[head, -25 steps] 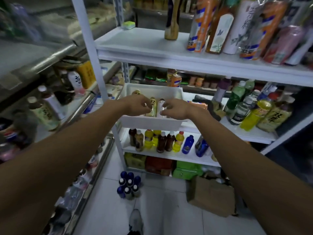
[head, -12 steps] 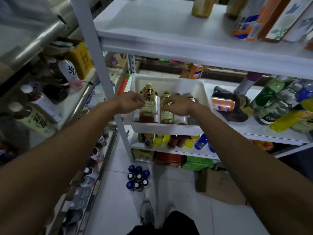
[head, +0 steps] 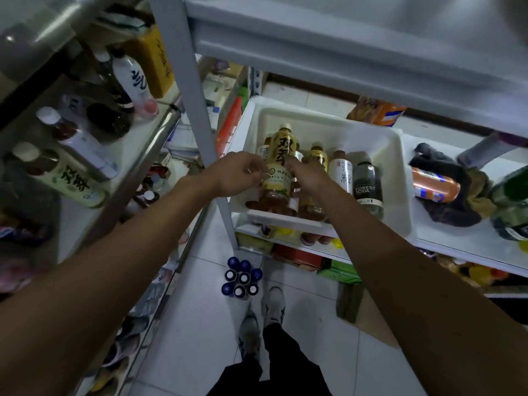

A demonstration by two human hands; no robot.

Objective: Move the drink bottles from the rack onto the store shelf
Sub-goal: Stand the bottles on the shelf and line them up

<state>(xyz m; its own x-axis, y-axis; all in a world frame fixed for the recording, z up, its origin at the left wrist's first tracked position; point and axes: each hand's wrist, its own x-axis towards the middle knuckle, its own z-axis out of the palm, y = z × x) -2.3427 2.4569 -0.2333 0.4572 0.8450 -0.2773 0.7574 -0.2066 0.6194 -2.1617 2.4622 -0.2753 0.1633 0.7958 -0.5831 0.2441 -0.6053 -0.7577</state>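
A white bin (head: 394, 155) on the rack's middle shelf holds several upright drink bottles. The tallest, a yellow tea bottle (head: 281, 155) with black characters, stands higher than the others at the bin's left. My left hand (head: 237, 177) curls its fingers against that bottle's left side and grips it. From the right, my right hand (head: 307, 175) lies over an amber tea bottle (head: 318, 157), its straight fingers touching the yellow bottle's label. A white-labelled bottle (head: 341, 172) and a dark Forest Soda bottle (head: 367, 184) stand to the right.
The store shelf (head: 143, 144) on the left carries a lying tea bottle (head: 77, 181) and a white bottle (head: 134, 81). The rack post (head: 185, 95) stands between. An orange can (head: 434, 185) lies on dark cloth (head: 454, 212). Blue-capped bottles (head: 241, 278) stand on the floor by my shoes.
The view has tilted down and come closer to the bin. Both hands have closed in on the yellow tea bottle, which now stands higher among the others.
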